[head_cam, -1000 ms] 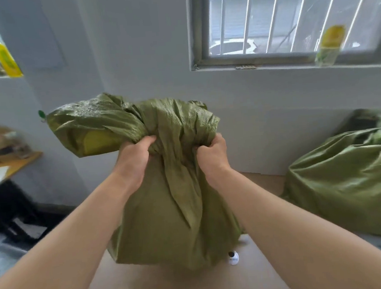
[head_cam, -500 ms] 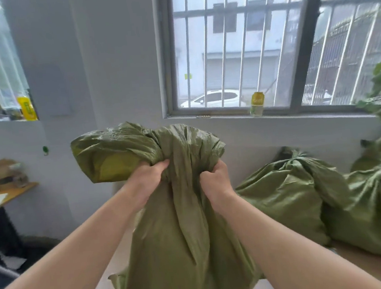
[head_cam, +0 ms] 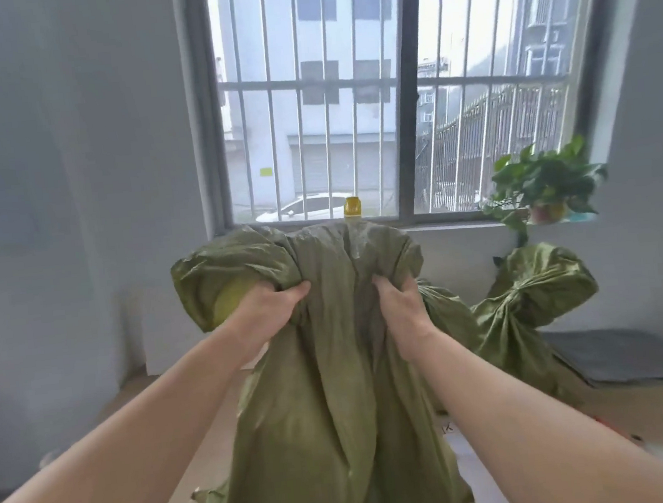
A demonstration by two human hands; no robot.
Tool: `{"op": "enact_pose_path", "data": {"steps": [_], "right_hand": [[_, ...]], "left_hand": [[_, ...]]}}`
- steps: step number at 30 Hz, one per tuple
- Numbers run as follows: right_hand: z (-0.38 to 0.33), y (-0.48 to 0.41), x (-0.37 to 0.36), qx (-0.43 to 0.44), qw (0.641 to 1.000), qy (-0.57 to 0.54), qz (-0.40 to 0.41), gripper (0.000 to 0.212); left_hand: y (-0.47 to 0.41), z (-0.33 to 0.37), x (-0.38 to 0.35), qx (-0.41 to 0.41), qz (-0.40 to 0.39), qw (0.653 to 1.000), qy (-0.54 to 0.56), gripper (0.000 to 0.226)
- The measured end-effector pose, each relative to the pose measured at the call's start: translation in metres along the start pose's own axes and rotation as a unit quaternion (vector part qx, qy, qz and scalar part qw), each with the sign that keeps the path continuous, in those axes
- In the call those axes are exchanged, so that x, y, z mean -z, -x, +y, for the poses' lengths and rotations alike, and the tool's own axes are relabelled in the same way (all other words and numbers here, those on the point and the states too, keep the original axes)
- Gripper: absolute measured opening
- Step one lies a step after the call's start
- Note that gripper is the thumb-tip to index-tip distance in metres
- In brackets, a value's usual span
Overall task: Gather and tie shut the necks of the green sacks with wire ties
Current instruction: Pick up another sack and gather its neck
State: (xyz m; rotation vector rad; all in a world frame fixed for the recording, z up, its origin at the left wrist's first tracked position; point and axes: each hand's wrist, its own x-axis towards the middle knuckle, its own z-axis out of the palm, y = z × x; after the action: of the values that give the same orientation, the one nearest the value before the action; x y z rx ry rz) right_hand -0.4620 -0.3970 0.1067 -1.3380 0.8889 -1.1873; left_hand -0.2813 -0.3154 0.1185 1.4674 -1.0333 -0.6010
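Green sack (head_cam: 327, 404), neck bunched, upright

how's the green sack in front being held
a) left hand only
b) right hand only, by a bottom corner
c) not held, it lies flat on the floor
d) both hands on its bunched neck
d: the left hand and the right hand each grip gathered cloth at the neck of the green sack, side by side, with its body hanging below them.

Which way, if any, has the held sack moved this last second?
Yes, up and right: the sack now overlaps the sill bottle, earlier clear to its right.
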Motion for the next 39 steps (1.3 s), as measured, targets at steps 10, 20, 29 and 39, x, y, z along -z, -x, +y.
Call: {"op": "enact_pose_path", "data": {"steps": [10, 20, 29, 39], "right_hand": [[0.011, -0.043, 0.179, 0.015, 0.998, -0.004, -0.061, 0.067], [0.007, -0.072, 0.287, 0.016, 0.996, -0.006, -0.093, 0.081], [0.011, -0.099, 0.327, 0.034, 0.998, -0.059, 0.019, 0.049], [0.004, -0.089, 0.36, -0.001, 0.992, -0.123, 0.009, 0.081]], "left_hand": [[0.017, 0.017, -0.15, 0.022, 0.038, 0.999, -0.024, 0.04], [0.04, 0.005, -0.205, 0.052, 0.046, 0.99, -0.122, 0.038], [0.028, -0.001, -0.187, -0.01, 0.084, 0.985, 0.151, 0.033], [0.003, -0.019, -0.147, 0.009, 0.128, 0.977, 0.17, 0.053]]}}
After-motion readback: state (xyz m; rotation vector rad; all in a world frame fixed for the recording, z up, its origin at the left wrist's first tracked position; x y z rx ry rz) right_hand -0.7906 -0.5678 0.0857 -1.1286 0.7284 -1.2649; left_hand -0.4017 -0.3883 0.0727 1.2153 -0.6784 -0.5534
